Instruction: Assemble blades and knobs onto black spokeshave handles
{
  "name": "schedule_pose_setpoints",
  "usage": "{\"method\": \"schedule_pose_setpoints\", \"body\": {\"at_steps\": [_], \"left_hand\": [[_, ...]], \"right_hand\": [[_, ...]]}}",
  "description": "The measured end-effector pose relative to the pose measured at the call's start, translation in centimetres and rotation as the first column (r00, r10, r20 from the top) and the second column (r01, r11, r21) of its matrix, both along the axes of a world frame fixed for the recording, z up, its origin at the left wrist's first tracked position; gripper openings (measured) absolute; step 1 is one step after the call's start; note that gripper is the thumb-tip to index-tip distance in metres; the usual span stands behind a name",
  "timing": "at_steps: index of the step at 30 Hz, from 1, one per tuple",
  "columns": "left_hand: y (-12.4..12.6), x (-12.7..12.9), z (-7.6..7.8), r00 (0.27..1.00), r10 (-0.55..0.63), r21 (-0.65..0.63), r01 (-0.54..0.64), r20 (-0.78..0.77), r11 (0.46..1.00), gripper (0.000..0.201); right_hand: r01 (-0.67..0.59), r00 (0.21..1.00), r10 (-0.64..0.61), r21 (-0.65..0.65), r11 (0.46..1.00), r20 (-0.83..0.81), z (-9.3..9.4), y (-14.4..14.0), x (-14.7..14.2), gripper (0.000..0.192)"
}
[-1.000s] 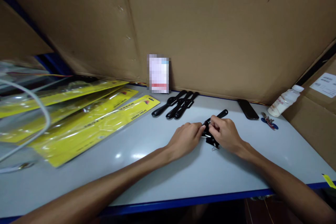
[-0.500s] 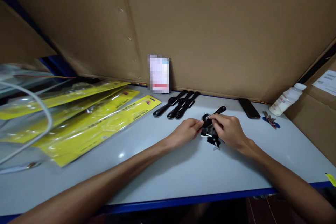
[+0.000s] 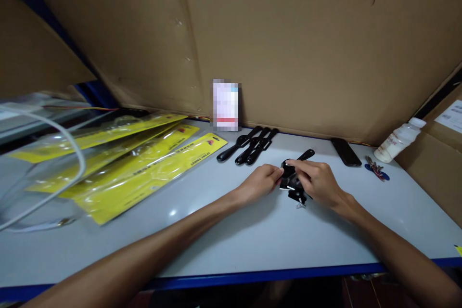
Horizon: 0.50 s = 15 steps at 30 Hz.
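A black watch strap lies on the grey table, and both my hands pinch it near its middle. My left hand grips its left side with the fingertips. My right hand covers its right side, thumb and forefinger closed on the strap's upper part. One strap end pokes out beyond my fingers. A small metal buckle shows below my right hand.
Three more black straps lie side by side behind my hands. Yellow packaging sleeves spread over the left. A dark phone, keys and a white bottle sit at the right. Cardboard walls enclose the table.
My hands stay together on the strap; the fingers shifted slightly on it. The camera view has drifted a little.
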<state>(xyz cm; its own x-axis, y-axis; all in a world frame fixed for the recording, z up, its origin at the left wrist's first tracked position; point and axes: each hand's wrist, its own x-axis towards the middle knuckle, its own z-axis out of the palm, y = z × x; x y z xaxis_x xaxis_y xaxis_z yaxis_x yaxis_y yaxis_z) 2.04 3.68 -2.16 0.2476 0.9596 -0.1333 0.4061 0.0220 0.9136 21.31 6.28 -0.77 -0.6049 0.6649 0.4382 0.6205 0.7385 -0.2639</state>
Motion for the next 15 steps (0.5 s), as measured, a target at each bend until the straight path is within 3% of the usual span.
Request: {"method": "schedule_pose_setpoints", "body": {"at_steps": [2,7,12,15], "left_hand": [[-0.01,0.01,0.02,1.000,0.003,-0.002,-0.003,-0.005,1.000,0.041],[0.07,-0.02,-0.27,1.000,-0.002,0.003,0.002,0.002,1.000,0.042],[0.15,0.02,-0.17,1.000,-0.010,0.009,0.010,-0.009,1.000,0.041],[0.14,0.05,0.01,1.000,0.000,-0.001,0.000,-0.009,1.000,0.041]], "right_hand": [[-0.031,0.999,0.031,-0.007,1.000,0.013,-0.02,0.03,0.01,0.039],[0.044,0.999,-0.044,0.035,0.998,-0.003,-0.08,0.11,0.01,0.037],[-0.050,0.999,0.050,0.029,0.998,0.015,-0.15,0.11,0.08,0.039],[0.015,1.000,-0.015,0.050,0.999,0.004,-0.11,0.16,0.09,0.037]]}}
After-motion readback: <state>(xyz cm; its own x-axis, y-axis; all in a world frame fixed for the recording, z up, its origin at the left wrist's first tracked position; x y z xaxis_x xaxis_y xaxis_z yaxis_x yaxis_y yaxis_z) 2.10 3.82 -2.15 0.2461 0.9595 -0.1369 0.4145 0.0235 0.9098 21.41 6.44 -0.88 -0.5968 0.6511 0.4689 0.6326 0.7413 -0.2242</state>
